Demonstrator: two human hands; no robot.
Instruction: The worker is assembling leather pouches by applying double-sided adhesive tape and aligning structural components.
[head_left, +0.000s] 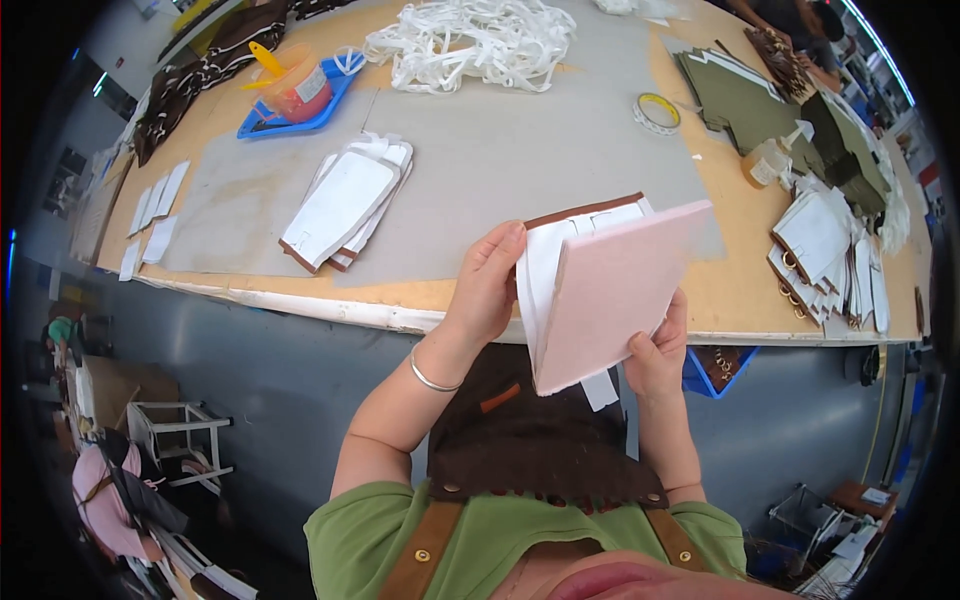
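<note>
Stack of flat white brown-edged cut pieces fronted by a pink rectangular board (610, 295), upright between both sets of fingers. Left hand (487, 285) curled closed on its left edge; right hand (660, 350) pinching the lower right corner. Beyond the fingertips: clear glue bottle with white label (765, 163), yellow-cored tape roll (657, 112).

two hands show at the lower middle: one left hand (487, 285) and one right hand (657, 350). between them is one pink board (610, 295) and one bundle of white, brown-edged pieces (545, 265); the pieces in it are too close to count. one silver bangle (430, 378) circles the left wrist. on the one bench (480, 150) lie one fanned stack of white pieces (345, 205), one heap of white strips (470, 40), one blue tray (295, 105), one roll of tape (657, 113), one small bottle (765, 160), and about four loose white slips (155, 215) at the left end. one olive pile (740, 100) lies at the far right.
</note>
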